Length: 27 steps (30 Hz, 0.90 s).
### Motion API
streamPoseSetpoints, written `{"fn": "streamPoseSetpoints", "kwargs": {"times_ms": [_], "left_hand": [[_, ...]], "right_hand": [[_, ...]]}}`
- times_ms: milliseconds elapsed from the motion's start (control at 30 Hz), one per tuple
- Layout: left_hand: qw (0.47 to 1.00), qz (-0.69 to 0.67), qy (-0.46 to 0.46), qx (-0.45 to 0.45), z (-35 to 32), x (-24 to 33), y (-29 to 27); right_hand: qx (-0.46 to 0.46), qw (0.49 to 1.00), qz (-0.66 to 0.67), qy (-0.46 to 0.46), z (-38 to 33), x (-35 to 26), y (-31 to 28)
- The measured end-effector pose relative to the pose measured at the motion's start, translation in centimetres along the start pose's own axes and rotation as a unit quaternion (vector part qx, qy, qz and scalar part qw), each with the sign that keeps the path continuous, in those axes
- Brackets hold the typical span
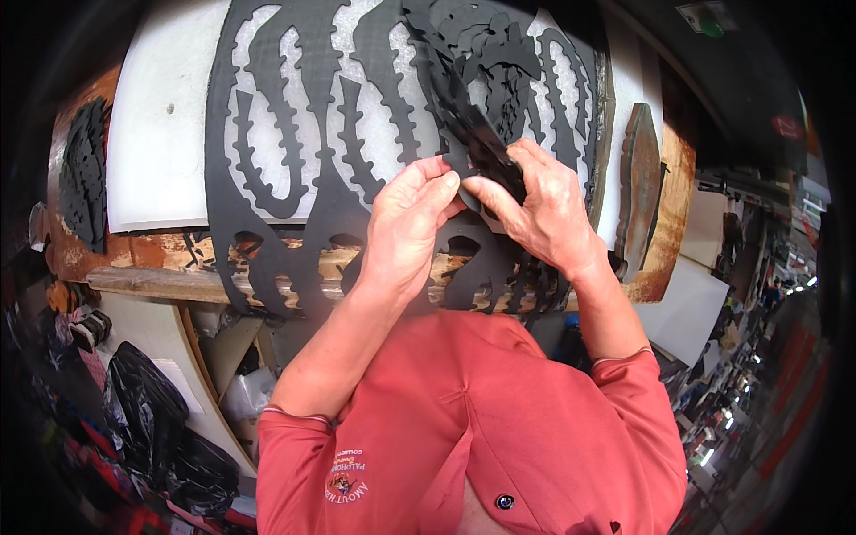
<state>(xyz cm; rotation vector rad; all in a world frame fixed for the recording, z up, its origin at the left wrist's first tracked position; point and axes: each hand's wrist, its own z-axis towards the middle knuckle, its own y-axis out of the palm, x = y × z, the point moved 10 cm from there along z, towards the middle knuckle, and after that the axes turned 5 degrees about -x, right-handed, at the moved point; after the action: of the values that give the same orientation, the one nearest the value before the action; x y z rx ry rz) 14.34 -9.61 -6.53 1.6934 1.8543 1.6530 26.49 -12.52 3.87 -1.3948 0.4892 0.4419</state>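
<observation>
A bundle of thin black cut pieces [481, 134] slants above a black cut-out sheet [325, 192] on the counter [152, 283]. It is probably light, flexible and easily torn at its narrow notches, so best held by gathered edges. Its lower end lies between the hands: left-hand [406, 223] fingers and thumb appear to pinch the tip; right-hand [555, 211] fingers curl around its right side.

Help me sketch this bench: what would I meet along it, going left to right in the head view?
Pile of black pieces → bare left part of the white board → left hand → right hand → long brown piece.
</observation>
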Motion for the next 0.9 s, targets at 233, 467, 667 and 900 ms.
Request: {"fn": "streamPoseSetpoints", "kwargs": {"times_ms": [233,467,667,900], "left_hand": [[0.952,0.285,0.106,0.033,-0.6,2.5,-1.0],[0.952,0.282,0.106,0.048,-0.4,2.7,-2.1],[0.974,0.198,0.105,0.046,-0.4,2.7,-1.7],[0.926,0.315,0.198,0.061,-3.6,4.5,0.4]], "right_hand": [[0.085,0.957,0.205,0.185,-2.6,7.2,-3.8],[0.335,0.881,0.122,0.311,-8.8,13.6,-20.0],[0.519,0.830,0.061,0.195,-14.1,10.3,-30.0],[0.205,0.936,-0.276,0.073,-5.8,2.3,-11.6]]}}
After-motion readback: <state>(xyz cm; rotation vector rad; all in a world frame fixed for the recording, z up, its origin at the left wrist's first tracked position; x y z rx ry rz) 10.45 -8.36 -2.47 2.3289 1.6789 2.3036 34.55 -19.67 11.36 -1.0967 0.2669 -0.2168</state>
